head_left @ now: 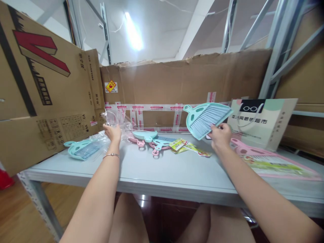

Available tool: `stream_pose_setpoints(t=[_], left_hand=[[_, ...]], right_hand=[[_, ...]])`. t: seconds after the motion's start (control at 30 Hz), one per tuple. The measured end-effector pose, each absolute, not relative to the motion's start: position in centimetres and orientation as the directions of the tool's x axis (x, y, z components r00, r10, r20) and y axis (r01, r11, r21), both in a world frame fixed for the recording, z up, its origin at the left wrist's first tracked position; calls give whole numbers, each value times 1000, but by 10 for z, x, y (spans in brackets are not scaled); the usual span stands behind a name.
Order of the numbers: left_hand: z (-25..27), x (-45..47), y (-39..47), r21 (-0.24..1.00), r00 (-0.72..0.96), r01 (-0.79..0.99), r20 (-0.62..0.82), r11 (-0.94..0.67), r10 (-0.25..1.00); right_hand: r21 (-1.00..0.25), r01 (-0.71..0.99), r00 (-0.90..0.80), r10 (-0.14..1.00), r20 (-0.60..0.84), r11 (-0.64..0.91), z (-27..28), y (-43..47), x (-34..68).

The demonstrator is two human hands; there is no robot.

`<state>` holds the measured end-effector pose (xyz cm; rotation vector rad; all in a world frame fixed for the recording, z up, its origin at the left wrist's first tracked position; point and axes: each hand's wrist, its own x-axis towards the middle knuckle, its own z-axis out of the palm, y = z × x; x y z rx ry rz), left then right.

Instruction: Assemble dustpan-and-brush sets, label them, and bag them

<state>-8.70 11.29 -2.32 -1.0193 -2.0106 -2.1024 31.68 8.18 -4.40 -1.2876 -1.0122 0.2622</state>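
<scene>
My right hand (220, 136) holds a teal hand brush (206, 118) by its bristle end, lifted above the table with the handle pointing left. My left hand (113, 131) grips a clear plastic bag (115, 118) near the back left of the grey table (162, 172). A thin bracelet sits on my left wrist. Between my hands lie a teal dustpan (144, 135), a small teal brush (162, 141) and pink handles (138, 141).
Another teal brush in plastic (82, 149) lies at the left. Printed paper labels (188, 146) lie mid-table. A pink packaged set (273, 163) and a paper shopping bag (263, 121) are at the right. Cardboard walls (177, 87) enclose the back and left.
</scene>
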Motion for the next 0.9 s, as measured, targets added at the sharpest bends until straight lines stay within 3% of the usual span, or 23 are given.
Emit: stream_pose_setpoints(t=[0.07,0.13,0.17,0.23,0.27,0.33,0.4,0.5,0.57,0.6,0.67,0.73,0.8,0.9], left_hand=[[-21,-75,107,778,-715,618,617,-113,329],[-19,-53,101,652,-540,709,747,-267,388],[-17,-39,98,621,-428,677,769,-395,475],[-17,-12,90,703,-122,417,671,-576,732],[-17,0,86,767,72,251,594,-591,801],[-18,17,76,823,320,-12,541,-568,778],[-17,23,68,821,344,-170,568,-546,747],[-11,17,61,783,248,-270,619,-560,746],[-7,13,59,762,211,-288,641,-579,738],[-5,12,57,753,196,-289,651,-591,734],[-3,13,54,739,177,-286,666,-610,724],[-2,18,49,737,193,-283,671,-614,716],[-3,22,45,747,240,-267,664,-609,708],[-5,22,47,748,295,-185,661,-638,689]], right_hand=[[-915,124,590,713,379,384,-42,79,306],[-917,3,538,772,338,399,-42,75,295],[-912,-94,487,817,308,400,-42,72,289],[-888,-302,323,914,246,346,-43,66,278],[-876,-381,225,949,221,295,-44,63,272],[-880,-430,59,979,194,200,-45,57,262],[-910,-393,-72,983,170,129,-45,52,253],[-952,-297,-176,976,130,73,-40,49,245],[-956,-214,-1,978,207,202,-34,47,242],[-935,-122,138,938,317,333,-30,45,241],[-787,199,256,744,617,585,-21,39,234],[-518,502,26,587,809,692,-11,34,224],[-309,654,-234,573,785,690,-3,30,212],[-182,740,-355,606,711,648,11,34,202]])
